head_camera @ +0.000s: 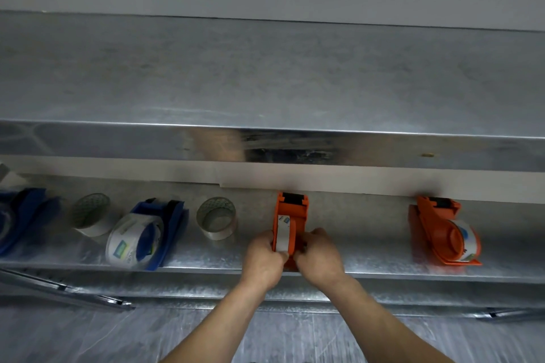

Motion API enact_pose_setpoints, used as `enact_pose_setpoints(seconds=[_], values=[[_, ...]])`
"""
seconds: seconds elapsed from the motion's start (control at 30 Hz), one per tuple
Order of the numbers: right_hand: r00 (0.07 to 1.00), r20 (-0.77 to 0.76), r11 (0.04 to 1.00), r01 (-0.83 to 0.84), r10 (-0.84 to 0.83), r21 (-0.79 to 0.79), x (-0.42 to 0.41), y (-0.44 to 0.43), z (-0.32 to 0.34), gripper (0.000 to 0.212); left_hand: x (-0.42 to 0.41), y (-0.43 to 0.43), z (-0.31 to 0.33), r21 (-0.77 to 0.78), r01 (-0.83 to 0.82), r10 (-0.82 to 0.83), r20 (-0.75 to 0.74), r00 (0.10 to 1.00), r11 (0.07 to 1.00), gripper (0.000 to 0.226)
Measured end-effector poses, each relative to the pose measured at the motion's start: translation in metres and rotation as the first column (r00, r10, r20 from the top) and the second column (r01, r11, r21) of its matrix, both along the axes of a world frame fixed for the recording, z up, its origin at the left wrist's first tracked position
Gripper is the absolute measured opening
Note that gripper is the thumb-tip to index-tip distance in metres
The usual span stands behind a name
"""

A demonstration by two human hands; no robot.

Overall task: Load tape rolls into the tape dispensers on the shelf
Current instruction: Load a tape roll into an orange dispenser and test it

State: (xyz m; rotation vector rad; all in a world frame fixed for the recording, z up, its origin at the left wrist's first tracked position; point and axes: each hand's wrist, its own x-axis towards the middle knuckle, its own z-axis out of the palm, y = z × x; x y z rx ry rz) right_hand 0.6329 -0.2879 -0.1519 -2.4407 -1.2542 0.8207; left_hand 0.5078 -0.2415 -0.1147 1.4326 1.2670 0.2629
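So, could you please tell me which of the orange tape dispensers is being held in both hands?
The middle orange dispenser, gripped by the left hand and right hand. The other orange dispenser lies untouched on its side, far right on the shelf.

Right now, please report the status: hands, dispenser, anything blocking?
Left hand and right hand both gripping middle orange dispenser, roll seated inside. Loose clear roll beside it, apart. Nothing blocking.
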Motion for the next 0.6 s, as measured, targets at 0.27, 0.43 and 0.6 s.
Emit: enact_pose_setpoints(seconds=[0.27, 0.43, 0.6], values=[[0.982, 0.108, 0.986, -0.148, 0.155, -0.071, -0.002, -0.007, 0.007, 0.032, 0.029, 0.060, 0.055, -0.016, -0.080, 0.081, 0.088, 0.993, 0.997, 0.030], [0.974, 0.131, 0.982, -0.180, 0.186, -0.062, -0.003, -0.012, 0.006, 0.032, 0.028, 0.058, 0.047, -0.045, -0.066, 0.069, 0.068, 0.995, 0.997, 0.028], [0.979, 0.102, 0.983, -0.173, 0.178, -0.059, 0.000, -0.010, 0.006, 0.032, 0.029, 0.057, 0.049, -0.041, -0.074, 0.076, 0.057, 0.995, 0.996, 0.031]])
